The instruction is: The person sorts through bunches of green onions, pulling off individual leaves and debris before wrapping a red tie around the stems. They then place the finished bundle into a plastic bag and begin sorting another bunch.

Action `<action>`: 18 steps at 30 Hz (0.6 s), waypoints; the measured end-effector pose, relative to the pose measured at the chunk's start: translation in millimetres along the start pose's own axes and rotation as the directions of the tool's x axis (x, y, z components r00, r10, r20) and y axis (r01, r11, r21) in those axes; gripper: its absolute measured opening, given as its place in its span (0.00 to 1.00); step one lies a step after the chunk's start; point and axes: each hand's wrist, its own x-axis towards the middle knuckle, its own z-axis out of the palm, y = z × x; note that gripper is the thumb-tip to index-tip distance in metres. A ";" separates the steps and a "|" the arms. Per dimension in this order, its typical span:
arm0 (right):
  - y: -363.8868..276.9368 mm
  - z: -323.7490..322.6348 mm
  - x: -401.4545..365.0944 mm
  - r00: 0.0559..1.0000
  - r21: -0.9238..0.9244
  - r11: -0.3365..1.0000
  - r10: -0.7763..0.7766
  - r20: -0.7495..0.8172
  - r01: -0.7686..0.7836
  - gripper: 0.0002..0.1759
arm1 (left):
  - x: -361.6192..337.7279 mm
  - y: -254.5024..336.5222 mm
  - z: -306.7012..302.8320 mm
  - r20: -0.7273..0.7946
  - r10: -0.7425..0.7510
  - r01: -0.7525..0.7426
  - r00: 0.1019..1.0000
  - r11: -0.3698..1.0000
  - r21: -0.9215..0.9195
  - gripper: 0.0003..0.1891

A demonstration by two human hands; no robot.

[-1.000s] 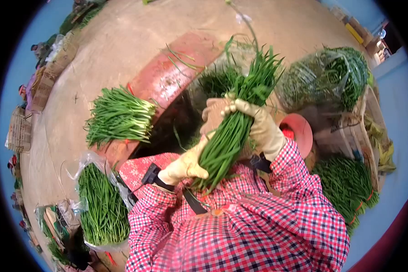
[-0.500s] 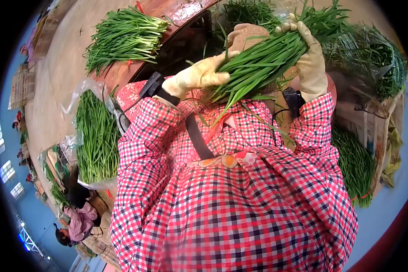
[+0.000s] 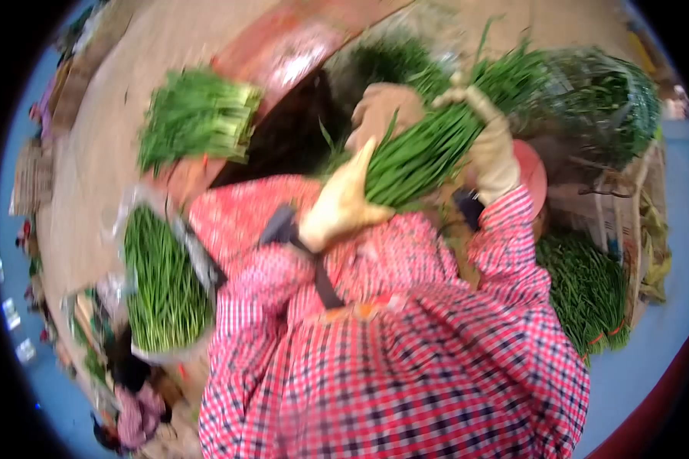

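My left hand (image 3: 343,200), in a cream glove, cups the lower left end of a bunch of long green leaves (image 3: 421,157). Its thumb lies on one side of the bunch and its fingers on the other, blurred by motion. Around the upper right part of the same bunch, my right hand (image 3: 488,141) is wrapped in a matching glove. The bunch slants across the front of my checked clothing, its far end overlapping other greens.
Tied greens (image 3: 199,118) lie on a reddish board (image 3: 283,53) at upper left. Bagged greens (image 3: 164,279) stand at left, plastic-wrapped greens (image 3: 605,107) at upper right, and another bundle (image 3: 582,291) at right. A person (image 3: 139,413) is at lower left.
The view has shifted and blurred. My left hand has turned, its fingers now pointing more upward, and closed in around the bunch's lower end. My right hand still holds the bunch.
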 end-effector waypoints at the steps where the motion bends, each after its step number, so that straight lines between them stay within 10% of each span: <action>1: -1.8 0.4 -0.6 1.000 0.055 0.998 0.006 -0.010 -0.005 0.19 | 3.0 3.0 1.5 -0.008 -0.031 0.031 0.999 0.999 0.010 0.52; 5: -15.7 -8.8 0.6 0.997 0.123 0.990 0.071 -0.013 -0.069 0.21 | 2.5 9.3 -3.1 -0.024 -0.108 0.110 0.994 0.986 0.125 0.42; 7: -6.6 -50.7 0.3 0.986 -0.298 0.941 -0.167 0.002 0.160 0.26 | 5.8 10.9 -6.3 0.021 -0.187 0.180 0.982 0.965 0.192 0.42; 8: -2.6 -74.2 -1.2 0.931 -0.560 0.756 -0.358 0.077 0.337 0.28 | 5.8 11.4 -6.0 0.020 -0.192 0.182 0.981 0.954 0.237 0.43; 9: -8.2 -92.1 -6.7 0.756 -0.782 0.233 -0.514 0.406 0.578 0.28 | 4.3 11.7 -5.7 0.017 -0.200 0.187 0.980 0.941 0.283 0.44; 12: -87.7 -40.6 -20.1 0.939 -0.403 0.915 -0.110 -0.325 -0.032 0.39 | 1.6 7.4 -2.0 0.029 -0.196 0.168 0.980 0.901 0.400 0.48; 18: -158.0 -76.8 40.6 0.876 -0.869 0.495 -0.420 -0.235 0.004 0.41 | 0.5 9.7 2.4 0.040 -0.215 0.163 0.976 0.837 0.522 0.55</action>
